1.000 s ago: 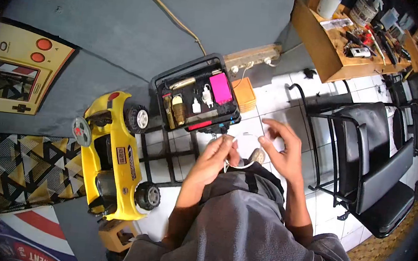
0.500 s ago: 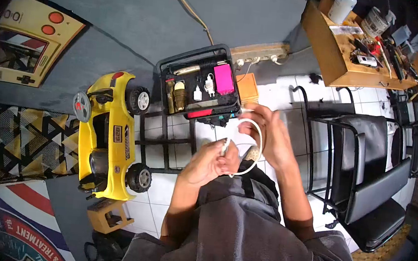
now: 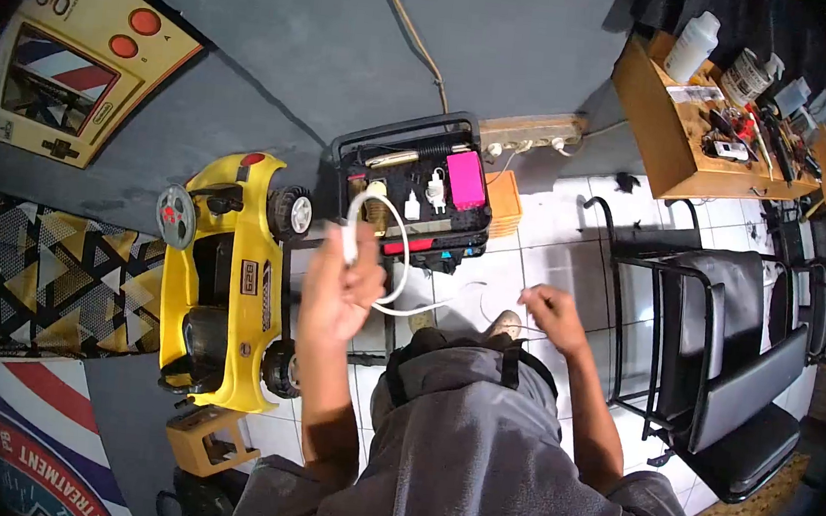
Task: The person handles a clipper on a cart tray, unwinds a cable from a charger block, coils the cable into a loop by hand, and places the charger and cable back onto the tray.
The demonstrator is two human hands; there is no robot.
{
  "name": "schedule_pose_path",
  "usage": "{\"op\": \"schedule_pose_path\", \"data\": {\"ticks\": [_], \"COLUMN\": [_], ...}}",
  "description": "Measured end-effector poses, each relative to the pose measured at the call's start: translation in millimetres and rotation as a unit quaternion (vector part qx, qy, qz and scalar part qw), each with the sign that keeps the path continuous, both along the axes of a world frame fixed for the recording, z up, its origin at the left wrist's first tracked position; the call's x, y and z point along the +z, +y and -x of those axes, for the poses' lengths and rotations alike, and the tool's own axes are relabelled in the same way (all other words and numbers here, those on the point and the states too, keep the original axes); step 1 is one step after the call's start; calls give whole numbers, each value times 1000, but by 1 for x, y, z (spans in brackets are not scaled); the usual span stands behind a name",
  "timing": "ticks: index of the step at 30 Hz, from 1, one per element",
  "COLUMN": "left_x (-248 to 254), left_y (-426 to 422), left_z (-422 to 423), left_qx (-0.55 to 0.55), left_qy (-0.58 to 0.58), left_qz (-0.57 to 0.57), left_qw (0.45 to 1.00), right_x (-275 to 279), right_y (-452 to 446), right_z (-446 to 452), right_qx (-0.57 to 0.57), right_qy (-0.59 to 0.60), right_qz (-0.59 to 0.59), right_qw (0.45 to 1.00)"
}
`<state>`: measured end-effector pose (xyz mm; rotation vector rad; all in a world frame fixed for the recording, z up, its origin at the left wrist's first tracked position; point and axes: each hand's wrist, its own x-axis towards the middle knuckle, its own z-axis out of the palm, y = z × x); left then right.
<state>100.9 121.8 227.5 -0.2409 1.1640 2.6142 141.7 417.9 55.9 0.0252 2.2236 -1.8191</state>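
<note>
Cable (image 3: 405, 249) is looped just left of centre in frame, gripped in my left hand (image 3: 342, 288). Right hand (image 3: 554, 318) sits right of centre, curled in, but from here I can't tell if it's pinching any cable.

wht cable (image 3: 405, 257) | thin | lg loop at L | slack twd R

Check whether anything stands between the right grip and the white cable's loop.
Nothing visible does. The left grip holds the white cable; only its own trailing length, seen over the floor, lies between the loop and the right grip. Whether that grip holds cable too is unclear.
</note>
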Motion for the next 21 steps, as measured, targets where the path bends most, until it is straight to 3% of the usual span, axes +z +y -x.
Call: {"op": "schedule_pose_path", "data": {"ticks": [2,3,5,6,10,11,12,14,15,17,18,20,21], "left_x": [-11,-19,-41,-52,-71,-74,-76,-68,-67,-72,-76,-81,-56], "left_y": [13,21,29,30,50,52,55,61,61,59,57,52,62], "left_z": [-3,-3,-6,-6,-11,-11,-11,-11,-11,-13,-12,-13,-12], "left_qx": [-78,-82,-93,-130,-123,-99,-74,-54,-42,-6,-11,-15,19], "left_qy": [6,5,8,40,81,66,50,32,12,-34,-36,-26,-64], "left_qz": [95,114,155,119,193,179,166,160,104,4,3,-24,-2], "left_qw": [992,990,983,984,970,977,982,985,994,999,999,999,998], "right_x": [34,47,71,85,121,107,127,124,122,120,121,123,123], "right_y": [-9,-15,-35,-46,-88,-99,-109,-118,-118,-120,-122,-125,-126], "right_z": [11,16,22,24,25,24,19,15,15,13,12,8,7], "right_qx": [-125,-132,-208,-213,-172,-175,-170,-134,-138,-106,-110,-77,-116], "right_qy": [-154,-150,-88,-87,34,162,115,230,231,374,371,278,290], "right_qz": [107,105,250,249,214,132,183,-20,-23,-211,-214,-122,-98], "right_qw": [974,974,942,941,961,962,961,964,963,897,897,950,945]}}
